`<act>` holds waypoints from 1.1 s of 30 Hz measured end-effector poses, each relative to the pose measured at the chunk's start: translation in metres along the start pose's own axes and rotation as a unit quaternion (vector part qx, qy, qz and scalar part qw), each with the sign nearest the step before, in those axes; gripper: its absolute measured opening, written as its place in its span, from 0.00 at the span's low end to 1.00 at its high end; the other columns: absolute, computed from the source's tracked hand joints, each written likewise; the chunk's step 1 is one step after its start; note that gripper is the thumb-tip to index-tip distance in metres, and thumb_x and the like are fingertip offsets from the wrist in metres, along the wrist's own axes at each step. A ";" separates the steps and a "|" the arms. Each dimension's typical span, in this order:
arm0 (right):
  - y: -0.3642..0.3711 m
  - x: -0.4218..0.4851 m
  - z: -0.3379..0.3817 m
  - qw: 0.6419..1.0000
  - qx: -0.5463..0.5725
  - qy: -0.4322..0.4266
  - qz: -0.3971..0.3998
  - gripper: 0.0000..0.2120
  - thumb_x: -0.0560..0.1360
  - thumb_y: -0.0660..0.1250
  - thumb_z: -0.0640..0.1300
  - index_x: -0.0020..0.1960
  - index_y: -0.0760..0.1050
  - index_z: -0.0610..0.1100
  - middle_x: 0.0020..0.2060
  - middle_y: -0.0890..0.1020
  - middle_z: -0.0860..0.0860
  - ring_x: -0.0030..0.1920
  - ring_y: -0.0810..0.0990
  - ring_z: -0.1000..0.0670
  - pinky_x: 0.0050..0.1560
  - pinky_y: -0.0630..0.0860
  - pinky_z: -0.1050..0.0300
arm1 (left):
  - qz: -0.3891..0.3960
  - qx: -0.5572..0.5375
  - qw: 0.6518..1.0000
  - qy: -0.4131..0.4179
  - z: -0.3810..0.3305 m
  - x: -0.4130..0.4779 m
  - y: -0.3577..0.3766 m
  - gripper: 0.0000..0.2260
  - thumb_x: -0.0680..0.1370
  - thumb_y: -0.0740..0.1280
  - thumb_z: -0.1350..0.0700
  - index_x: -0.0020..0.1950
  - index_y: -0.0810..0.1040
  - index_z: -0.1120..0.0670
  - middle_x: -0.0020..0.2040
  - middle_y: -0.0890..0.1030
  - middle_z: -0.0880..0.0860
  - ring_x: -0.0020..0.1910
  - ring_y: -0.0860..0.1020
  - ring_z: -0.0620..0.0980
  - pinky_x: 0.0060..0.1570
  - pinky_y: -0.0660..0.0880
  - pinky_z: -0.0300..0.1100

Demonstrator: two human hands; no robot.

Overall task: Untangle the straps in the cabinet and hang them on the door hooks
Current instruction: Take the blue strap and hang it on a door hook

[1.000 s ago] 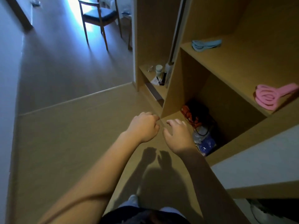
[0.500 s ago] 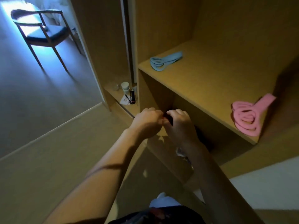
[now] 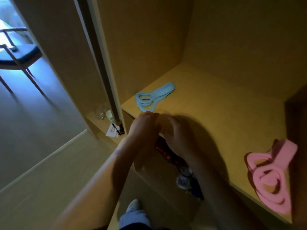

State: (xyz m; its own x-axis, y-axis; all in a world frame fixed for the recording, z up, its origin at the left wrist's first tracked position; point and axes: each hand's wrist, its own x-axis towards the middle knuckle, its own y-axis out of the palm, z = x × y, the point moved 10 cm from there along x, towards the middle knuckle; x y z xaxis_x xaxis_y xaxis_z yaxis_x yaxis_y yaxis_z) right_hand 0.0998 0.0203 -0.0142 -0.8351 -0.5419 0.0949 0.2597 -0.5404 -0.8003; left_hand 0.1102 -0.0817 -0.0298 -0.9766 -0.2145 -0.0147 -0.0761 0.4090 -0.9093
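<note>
My left hand point(image 3: 144, 126) and my right hand point(image 3: 176, 131) are raised close together in front of the wooden shelf's point(image 3: 216, 113) front edge. Both are closed on the top of a tangled bundle of straps point(image 3: 167, 155), orange-red and dark, that hangs down between my forearms, with a pale and blue clump point(image 3: 186, 180) at its lower end. A light blue strap point(image 3: 152, 97) lies coiled on the shelf just beyond my hands. A pink strap point(image 3: 272, 173) lies coiled on the shelf's right end. No door hooks are in view.
The cabinet's upright panel point(image 3: 106, 67) stands left of the shelf. Below it a low ledge holds a cup point(image 3: 109, 114), a pen and a card point(image 3: 113, 131). A chair point(image 3: 18, 58) stands on the floor at the far left. My shoe point(image 3: 132, 205) shows at the bottom.
My hands have risen from the lower compartment to shelf height, pulling the tangled bundle up with them. My view has swung up and right toward the shelf.
</note>
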 end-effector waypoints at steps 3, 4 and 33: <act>0.005 0.035 -0.003 0.999 0.025 0.035 -0.002 0.21 0.75 0.63 0.46 0.67 0.67 0.43 0.67 0.70 0.47 0.68 0.65 0.46 0.66 0.63 0.53 | -0.002 -0.002 1.000 0.017 0.010 0.044 -0.011 0.12 0.76 0.63 0.53 0.58 0.74 0.51 0.56 0.78 0.53 0.54 0.78 0.52 0.52 0.78 0.50; 0.006 0.046 -0.003 0.999 0.025 0.044 -0.008 0.20 0.75 0.63 0.44 0.66 0.69 0.42 0.65 0.71 0.46 0.67 0.66 0.45 0.66 0.64 0.53 | -0.004 0.005 1.000 0.025 0.011 0.058 -0.014 0.13 0.76 0.62 0.52 0.60 0.73 0.52 0.57 0.78 0.54 0.55 0.77 0.53 0.53 0.77 0.50; -0.017 0.099 -0.042 0.961 -0.022 0.202 -0.186 0.28 0.74 0.63 0.36 0.72 0.60 0.43 0.67 0.68 0.46 0.68 0.66 0.47 0.61 0.58 0.66 | -0.006 0.018 0.977 0.213 -0.014 0.168 0.016 0.17 0.72 0.64 0.48 0.48 0.74 0.62 0.46 0.77 0.62 0.47 0.76 0.63 0.48 0.71 0.49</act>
State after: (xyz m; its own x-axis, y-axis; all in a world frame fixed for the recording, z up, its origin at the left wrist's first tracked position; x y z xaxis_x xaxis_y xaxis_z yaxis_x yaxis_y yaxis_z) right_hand -0.0078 0.0030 -0.0162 -0.9887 -0.0167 0.1488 -0.1071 -0.6154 -0.7809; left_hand -0.0578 -0.0994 -0.0408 -0.9714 0.1716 0.1639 -0.0893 0.3754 -0.9226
